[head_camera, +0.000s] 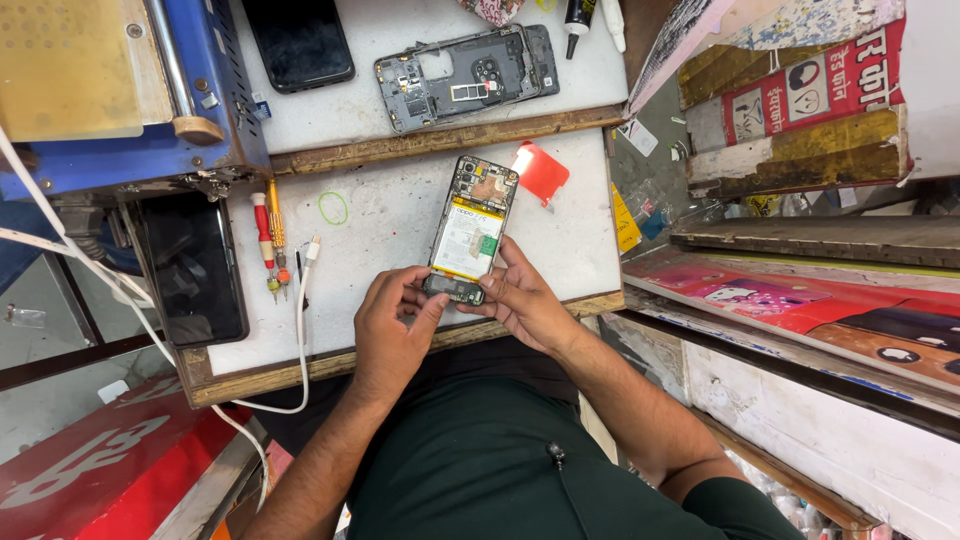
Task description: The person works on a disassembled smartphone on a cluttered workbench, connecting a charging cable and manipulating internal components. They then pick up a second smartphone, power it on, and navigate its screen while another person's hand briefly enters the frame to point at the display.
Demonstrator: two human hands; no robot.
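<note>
both hands (pixel 455 315) over opened phone (pixel 470 230)'s hidden lower end

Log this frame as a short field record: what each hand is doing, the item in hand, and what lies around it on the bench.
left hand: fingers pinch the lower end of the opened smartphone with exposed battery
right hand: grips the phone's lower right edge
phone state: back cover off, flat on the white worktop
behind: grey phone frame, black phone
left of phone: two red-and-orange screwdrivers, green rubber band, white cable
right: red plastic tab
</note>
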